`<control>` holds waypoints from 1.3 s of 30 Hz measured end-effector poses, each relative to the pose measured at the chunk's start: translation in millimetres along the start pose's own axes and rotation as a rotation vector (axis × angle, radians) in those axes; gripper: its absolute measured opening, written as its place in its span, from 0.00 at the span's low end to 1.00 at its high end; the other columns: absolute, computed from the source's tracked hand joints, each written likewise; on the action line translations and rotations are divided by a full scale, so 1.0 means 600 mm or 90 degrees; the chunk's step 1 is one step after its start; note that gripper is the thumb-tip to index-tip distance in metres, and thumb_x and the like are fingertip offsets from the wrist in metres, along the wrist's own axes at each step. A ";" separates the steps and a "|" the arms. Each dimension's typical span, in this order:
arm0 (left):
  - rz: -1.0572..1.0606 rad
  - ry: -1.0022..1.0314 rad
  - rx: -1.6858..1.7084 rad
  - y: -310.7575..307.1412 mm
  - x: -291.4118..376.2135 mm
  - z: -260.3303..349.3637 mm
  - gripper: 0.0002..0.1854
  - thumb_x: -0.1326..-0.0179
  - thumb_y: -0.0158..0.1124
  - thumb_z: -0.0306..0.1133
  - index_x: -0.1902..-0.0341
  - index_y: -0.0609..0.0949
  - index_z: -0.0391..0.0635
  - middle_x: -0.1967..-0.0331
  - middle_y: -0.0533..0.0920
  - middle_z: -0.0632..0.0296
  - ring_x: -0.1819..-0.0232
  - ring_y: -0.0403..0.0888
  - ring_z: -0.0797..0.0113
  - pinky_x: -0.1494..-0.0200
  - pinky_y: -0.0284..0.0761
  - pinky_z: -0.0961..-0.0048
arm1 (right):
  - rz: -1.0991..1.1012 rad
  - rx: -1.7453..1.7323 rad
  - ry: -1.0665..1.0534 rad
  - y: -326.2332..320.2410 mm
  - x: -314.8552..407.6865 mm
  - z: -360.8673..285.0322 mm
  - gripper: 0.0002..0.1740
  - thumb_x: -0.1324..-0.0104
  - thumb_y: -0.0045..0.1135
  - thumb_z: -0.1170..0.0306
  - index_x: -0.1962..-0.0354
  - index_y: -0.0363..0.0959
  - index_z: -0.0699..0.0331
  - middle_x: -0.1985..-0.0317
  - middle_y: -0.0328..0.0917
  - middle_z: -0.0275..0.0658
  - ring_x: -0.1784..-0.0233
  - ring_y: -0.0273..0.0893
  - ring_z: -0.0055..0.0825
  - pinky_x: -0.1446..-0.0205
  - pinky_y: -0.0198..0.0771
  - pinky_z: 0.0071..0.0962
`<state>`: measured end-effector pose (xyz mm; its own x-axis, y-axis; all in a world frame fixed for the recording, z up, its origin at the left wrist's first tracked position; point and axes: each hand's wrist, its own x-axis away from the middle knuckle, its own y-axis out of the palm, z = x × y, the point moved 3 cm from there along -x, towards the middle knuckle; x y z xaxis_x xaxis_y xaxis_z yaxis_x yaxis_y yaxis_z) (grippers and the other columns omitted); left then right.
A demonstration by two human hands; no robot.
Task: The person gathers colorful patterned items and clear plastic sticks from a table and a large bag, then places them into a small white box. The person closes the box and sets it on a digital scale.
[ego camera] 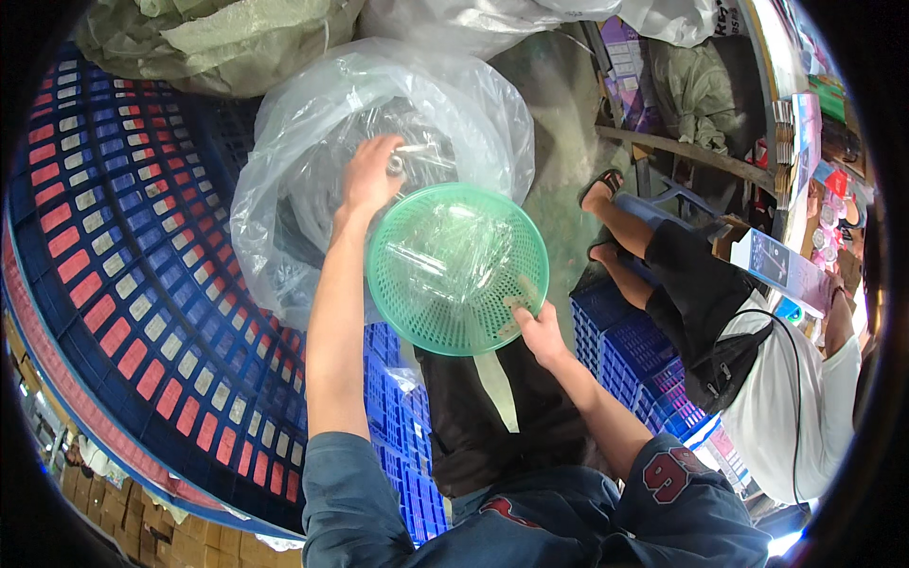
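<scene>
My right hand (pixel 543 330) grips the near right rim of a round green plastic colander basket (pixel 380 312). Crumpled clear plastic film (pixel 454 248) lies inside the basket. Over the mouth of a large clear plastic bag (pixel 277 192), my left hand (pixel 371 174) holds a small part (pixel 395 165) with a round metallic-looking end; its exact kind is unclear. Thin light-coloured pieces show beside the fingers. More clear wrapping and small items lie deep in the bag, partly hidden by its folds. The basket overlaps the bag's near edge.
A big blue slatted plastic basket (pixel 135 284) stands at left. Blue crates (pixel 405 440) are stacked beside my legs, with other crates (pixel 625 355) to the right. Woven sacks (pixel 220 42) lie beyond. At right, another person (pixel 774 412) holds a printed box (pixel 781 270).
</scene>
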<state>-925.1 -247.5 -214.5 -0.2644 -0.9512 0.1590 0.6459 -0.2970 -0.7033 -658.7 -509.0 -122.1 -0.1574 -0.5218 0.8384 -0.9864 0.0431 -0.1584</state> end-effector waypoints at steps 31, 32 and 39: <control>0.021 -0.232 0.002 -0.106 -0.026 -0.122 0.46 0.51 0.77 0.55 0.31 0.72 0.43 0.30 0.69 0.45 0.29 0.64 0.46 0.28 0.60 0.56 | 0.025 -0.080 0.028 0.037 -0.027 -0.013 0.29 0.30 0.52 0.76 0.32 0.63 0.68 0.48 0.81 0.40 0.46 0.78 0.27 0.42 0.74 0.30; 0.020 -0.217 -0.055 -0.103 -0.028 -0.124 0.43 0.48 0.74 0.54 0.32 0.73 0.44 0.31 0.70 0.47 0.29 0.66 0.48 0.29 0.61 0.58 | 0.022 -0.100 0.033 0.044 -0.024 -0.013 0.29 0.30 0.51 0.77 0.32 0.64 0.68 0.48 0.81 0.40 0.45 0.78 0.27 0.42 0.74 0.30; -0.039 -0.219 -0.068 -0.110 -0.061 -0.155 0.38 0.46 0.72 0.49 0.33 0.74 0.46 0.32 0.72 0.50 0.30 0.68 0.51 0.30 0.63 0.59 | 0.037 -0.139 0.098 0.097 -0.017 -0.019 0.24 0.30 0.50 0.76 0.36 0.67 0.69 0.45 0.79 0.40 0.42 0.75 0.29 0.37 0.69 0.31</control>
<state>-1024.8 -185.6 -238.7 -0.0329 -0.9097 0.4140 0.5529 -0.3616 -0.7507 -715.1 -491.6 -134.0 -0.2024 -0.3782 0.9033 -0.9596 0.2607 -0.1059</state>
